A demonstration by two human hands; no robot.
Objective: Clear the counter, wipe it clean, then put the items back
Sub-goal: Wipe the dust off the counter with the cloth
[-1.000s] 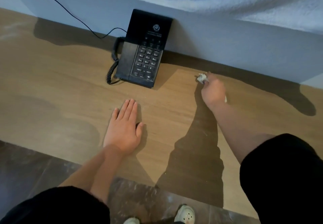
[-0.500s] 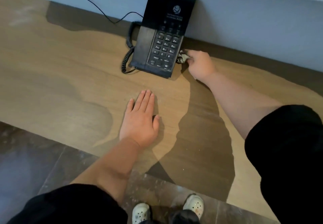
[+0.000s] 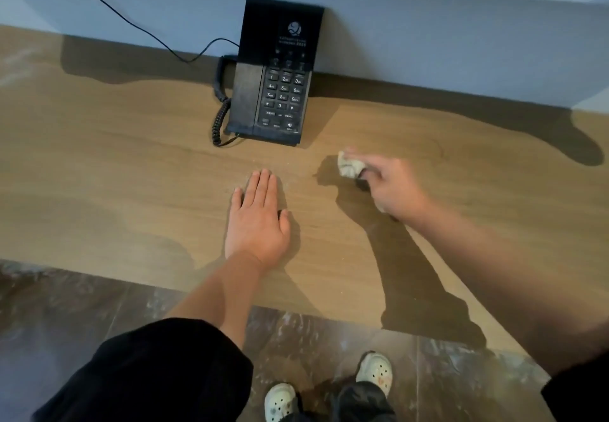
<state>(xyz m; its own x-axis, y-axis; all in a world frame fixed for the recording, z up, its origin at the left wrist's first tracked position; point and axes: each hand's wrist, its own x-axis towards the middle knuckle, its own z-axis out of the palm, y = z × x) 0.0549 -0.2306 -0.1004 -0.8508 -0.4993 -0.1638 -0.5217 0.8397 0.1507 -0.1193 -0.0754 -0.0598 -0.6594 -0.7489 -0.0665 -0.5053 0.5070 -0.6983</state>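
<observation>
Left hand [image 3: 256,220] flat on wooden surface [image 3: 115,171], grip wide, fingers straight. Right hand [image 3: 393,186] grip holding crumpled rag [image 3: 350,165] on surface, near black phone [image 3: 275,75].

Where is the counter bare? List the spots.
Bare counter: the wide stretch left of the phone, cord and left hand; and the stretch right of the right hand, up to the wall. Crowded: in front of the phone, between the left hand and the cloth the right hand grips.
</observation>
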